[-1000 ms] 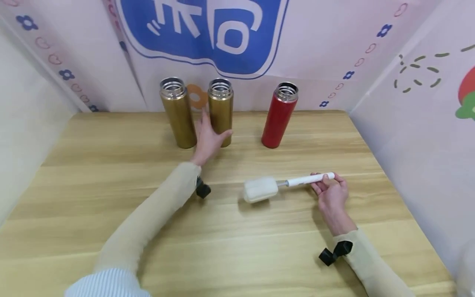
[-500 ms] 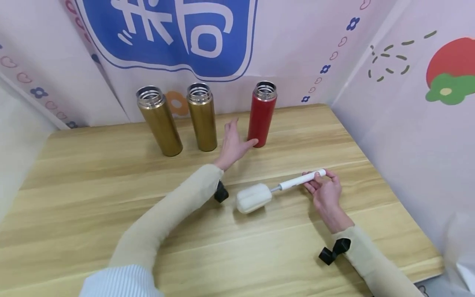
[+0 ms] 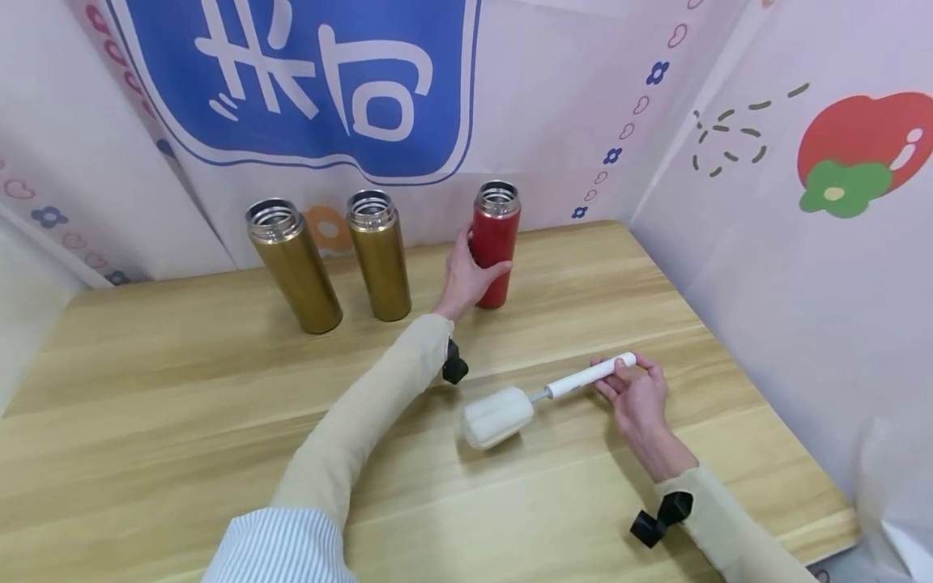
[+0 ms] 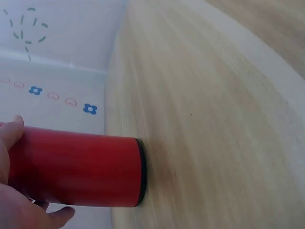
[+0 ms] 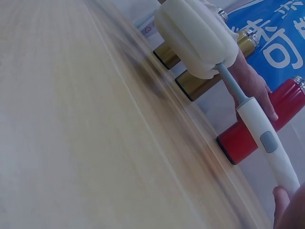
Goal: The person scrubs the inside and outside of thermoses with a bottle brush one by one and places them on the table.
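My left hand (image 3: 466, 275) grips the red thermos bottle (image 3: 497, 243), thumb across its front and fingers round its left side. The bottle is upright and uncapped, its steel neck showing in the head view. Close up in the left wrist view, the red bottle (image 4: 81, 167) has a dark base ring at the wood surface. My right hand (image 3: 641, 401) holds a sponge bottle brush (image 3: 583, 379) by the end of its white handle. The brush's white sponge head (image 5: 198, 36) points left, held over the table, with a grey shaft behind it.
Two gold thermos bottles, one on the left (image 3: 297, 271) and one nearer the middle (image 3: 381, 263), stand uncapped at the back of the wooden table (image 3: 182, 421). A printed wall sheet (image 3: 539, 105) rises right behind them. Another wall borders the right edge.
My left hand has moved right from the middle gold bottle to the red one and now holds it. The right hand keeps the brush nearly still. The head view has shifted.
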Action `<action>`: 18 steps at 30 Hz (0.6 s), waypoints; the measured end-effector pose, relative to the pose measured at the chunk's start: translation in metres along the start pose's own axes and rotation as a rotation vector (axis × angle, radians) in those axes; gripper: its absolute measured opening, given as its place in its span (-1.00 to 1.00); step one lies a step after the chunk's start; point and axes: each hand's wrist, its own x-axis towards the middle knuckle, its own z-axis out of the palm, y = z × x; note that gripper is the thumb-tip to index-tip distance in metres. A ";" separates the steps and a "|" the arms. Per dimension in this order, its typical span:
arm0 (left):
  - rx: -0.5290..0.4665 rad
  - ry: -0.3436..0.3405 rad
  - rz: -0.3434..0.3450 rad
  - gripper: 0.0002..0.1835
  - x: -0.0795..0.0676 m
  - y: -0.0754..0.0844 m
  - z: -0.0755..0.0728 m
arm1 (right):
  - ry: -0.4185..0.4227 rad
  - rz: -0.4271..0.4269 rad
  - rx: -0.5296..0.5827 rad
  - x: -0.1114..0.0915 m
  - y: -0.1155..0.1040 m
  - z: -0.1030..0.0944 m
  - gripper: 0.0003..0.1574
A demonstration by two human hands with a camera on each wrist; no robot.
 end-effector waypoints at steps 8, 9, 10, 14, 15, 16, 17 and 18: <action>-0.044 -0.035 -0.016 -0.09 -0.029 -0.004 -0.021 | -0.002 0.000 0.035 -0.002 0.006 -0.005 -0.81; -0.042 -0.039 -0.016 -0.09 -0.036 -0.002 -0.027 | -0.002 0.005 0.041 -0.001 0.006 -0.005 -0.81; -0.032 -0.041 -0.012 -0.09 -0.044 0.000 -0.034 | -0.001 0.011 0.047 -0.001 0.007 -0.005 -0.81; 0.044 -0.026 0.017 -0.11 -0.081 0.009 -0.067 | 0.002 0.036 0.089 0.002 0.005 -0.004 -0.79; 0.071 -0.020 0.027 -0.12 -0.090 0.012 -0.076 | 0.004 0.035 0.097 0.003 0.004 -0.003 -0.79; 0.100 -0.015 0.043 -0.13 -0.099 0.014 -0.085 | 0.006 0.033 0.109 0.003 0.003 -0.003 -0.79; 0.126 -0.013 0.055 -0.14 -0.108 0.015 -0.093 | 0.007 0.029 0.120 0.005 0.001 -0.002 -0.79; 0.160 -0.009 0.067 -0.13 -0.117 0.016 -0.102 | 0.007 0.024 0.133 0.006 0.000 -0.002 -0.78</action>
